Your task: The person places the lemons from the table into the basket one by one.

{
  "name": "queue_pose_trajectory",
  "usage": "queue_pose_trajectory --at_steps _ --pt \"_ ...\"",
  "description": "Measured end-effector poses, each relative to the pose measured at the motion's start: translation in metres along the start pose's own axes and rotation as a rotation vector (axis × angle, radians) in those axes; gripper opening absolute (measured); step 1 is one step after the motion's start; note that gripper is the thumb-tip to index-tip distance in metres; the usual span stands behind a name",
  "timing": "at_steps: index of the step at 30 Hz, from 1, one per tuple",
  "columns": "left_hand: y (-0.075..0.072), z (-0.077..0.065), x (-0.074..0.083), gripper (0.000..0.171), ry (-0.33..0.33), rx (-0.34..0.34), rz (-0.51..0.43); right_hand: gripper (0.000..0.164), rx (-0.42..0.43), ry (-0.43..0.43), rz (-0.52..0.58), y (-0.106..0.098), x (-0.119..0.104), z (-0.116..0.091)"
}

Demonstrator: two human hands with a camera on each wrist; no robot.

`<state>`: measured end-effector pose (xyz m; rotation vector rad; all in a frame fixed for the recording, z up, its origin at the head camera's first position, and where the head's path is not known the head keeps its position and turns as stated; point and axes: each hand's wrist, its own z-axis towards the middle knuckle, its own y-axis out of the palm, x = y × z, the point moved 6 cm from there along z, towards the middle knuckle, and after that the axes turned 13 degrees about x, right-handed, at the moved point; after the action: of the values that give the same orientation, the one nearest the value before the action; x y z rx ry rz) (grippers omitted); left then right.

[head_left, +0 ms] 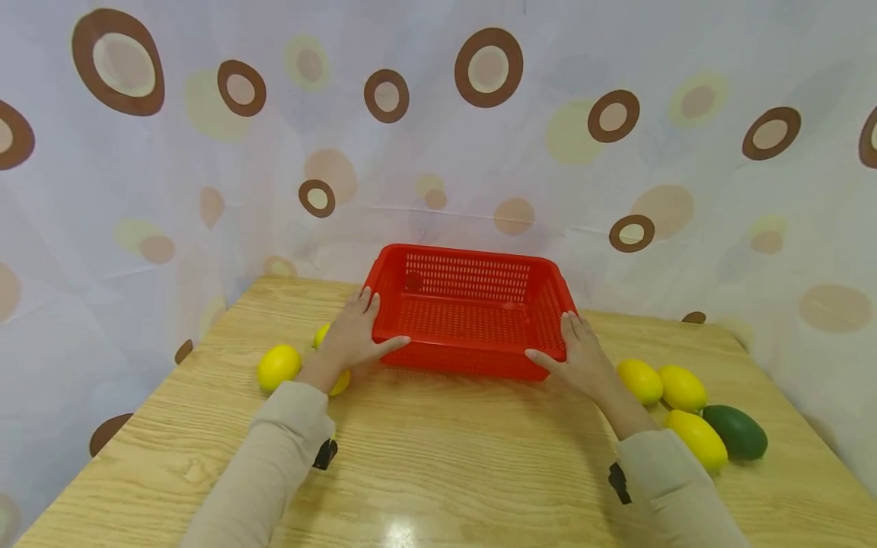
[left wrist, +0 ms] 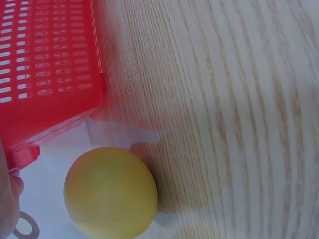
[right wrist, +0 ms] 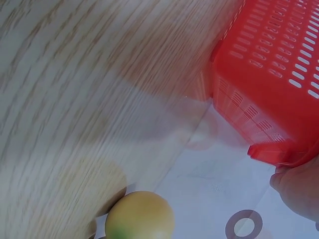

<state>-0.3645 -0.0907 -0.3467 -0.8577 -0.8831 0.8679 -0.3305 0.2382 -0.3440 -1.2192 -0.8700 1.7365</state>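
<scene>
A red plastic basket [head_left: 473,364] with slotted walls stands on the wooden table, its bare mesh floor showing. At its left front corner my left hand [head_left: 352,335] grips the rim, fingers over the side and thumb along the front edge. My right hand [head_left: 582,354] holds the opposite corner in the same way. Fingertips of the right hand [right wrist: 301,186] bend under the rim in the right wrist view. Just beyond the left wrist lie several yellow lemons, one [head_left: 279,368] fully visible and others partly covered by the hand. A lemon [left wrist: 110,193] also shows below the basket in the left wrist view.
Right of my right forearm lie more lemons [head_left: 640,381] and a dark green oval fruit [head_left: 735,431]. A white curtain [head_left: 438,152] with brown rings hangs behind the table [head_left: 445,464]. Small black objects [head_left: 325,454] show beside both sleeves.
</scene>
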Motion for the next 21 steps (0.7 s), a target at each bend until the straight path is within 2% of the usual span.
queue_pose_trajectory --at_steps 6,21 --pt "0.002 0.001 0.004 0.093 0.023 0.004 0.019 0.102 0.010 -0.005 -0.001 -0.001 0.004 -0.002" --pt "0.006 0.000 0.011 0.092 0.031 0.006 0.038 0.103 0.015 -0.007 -0.015 -0.005 0.010 -0.003"
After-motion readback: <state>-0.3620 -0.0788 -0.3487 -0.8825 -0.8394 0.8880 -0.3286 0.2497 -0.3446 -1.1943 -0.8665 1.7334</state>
